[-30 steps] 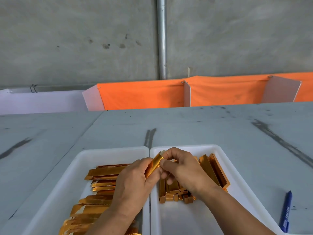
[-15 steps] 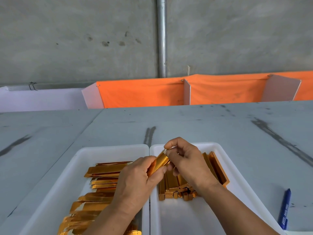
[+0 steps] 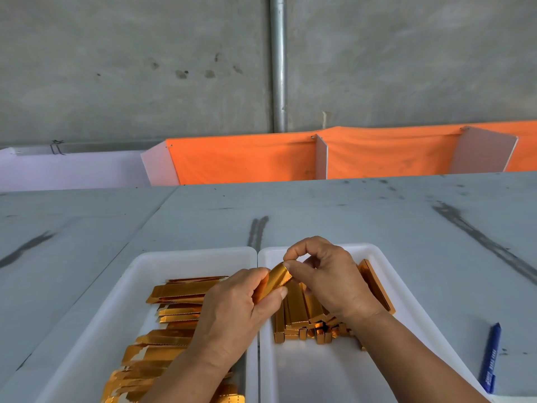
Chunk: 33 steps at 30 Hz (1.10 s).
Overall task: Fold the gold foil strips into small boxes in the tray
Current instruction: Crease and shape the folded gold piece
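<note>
I hold one strip [image 3: 276, 282] above the seam between the two trays; I think this keeps supply and output both in short reach. My left hand [image 3: 232, 309] grips its lower part, thumb on top, to keep it steady. My right hand [image 3: 328, 277] pinches the upper end with thumb and forefinger, and I judge it is closing the end flap. The flat strips [image 3: 180, 292] lie in the left tray [image 3: 186, 254]. The boxes [image 3: 299, 315] lie in the right tray [image 3: 363, 247], just under the right hand.
</note>
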Available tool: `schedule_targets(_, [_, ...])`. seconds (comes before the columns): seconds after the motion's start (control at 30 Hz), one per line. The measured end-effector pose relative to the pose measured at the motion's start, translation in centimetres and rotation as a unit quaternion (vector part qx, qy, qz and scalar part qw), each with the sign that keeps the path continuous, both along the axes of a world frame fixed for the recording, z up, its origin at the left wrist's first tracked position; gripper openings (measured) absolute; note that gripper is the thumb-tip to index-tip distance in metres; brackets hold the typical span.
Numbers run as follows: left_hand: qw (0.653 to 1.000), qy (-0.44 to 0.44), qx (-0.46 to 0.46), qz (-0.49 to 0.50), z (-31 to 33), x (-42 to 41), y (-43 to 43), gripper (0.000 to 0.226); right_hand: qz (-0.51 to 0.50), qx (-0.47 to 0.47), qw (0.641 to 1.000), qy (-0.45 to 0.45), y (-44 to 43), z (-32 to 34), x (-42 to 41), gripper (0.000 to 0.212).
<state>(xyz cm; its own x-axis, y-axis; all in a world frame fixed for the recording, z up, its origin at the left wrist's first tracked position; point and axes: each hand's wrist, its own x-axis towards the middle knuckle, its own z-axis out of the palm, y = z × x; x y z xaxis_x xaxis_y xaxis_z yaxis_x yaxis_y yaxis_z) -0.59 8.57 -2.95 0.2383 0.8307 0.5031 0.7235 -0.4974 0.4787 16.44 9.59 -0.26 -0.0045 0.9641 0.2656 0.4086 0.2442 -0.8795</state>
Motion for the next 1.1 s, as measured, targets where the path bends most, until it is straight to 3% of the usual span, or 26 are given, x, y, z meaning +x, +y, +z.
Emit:
schedule_targets(0.2, [1.000, -0.006, 0.011, -0.001, -0.1, 0.0, 0.0, 0.037, -0.004, -0.032, 0.999, 0.016, 0.0, -0.1, 0.0, 0.010])
schedule_targets(0.43, [0.999, -0.011, 0.045, 0.020, 0.1, 0.1, 0.1, 0.055, 0.029, -0.050, 0.996, 0.069, -0.4, 0.0, -0.2, 0.018])
schedule_targets(0.6, [0.997, -0.002, 0.056, 0.046, 0.2, 0.1, 0.1, 0.036, 0.072, -0.081, 0.985, 0.137, -0.6, 0.2, -0.7, 0.023])
schedule_targets(0.77, [0.997, -0.024, 0.047, 0.059, 0.1, -0.1, 0.1, 0.044, 0.104, -0.119, 0.970, 0.184, -0.7, -0.1, -1.1, 0.021])
schedule_targets(1.1, [0.995, -0.069, 0.048, 0.055, 0.3, 0.3, 0.1, 0.044, 0.101, -0.099, 0.967, 0.212, -0.7, -0.2, -1.4, 0.026])
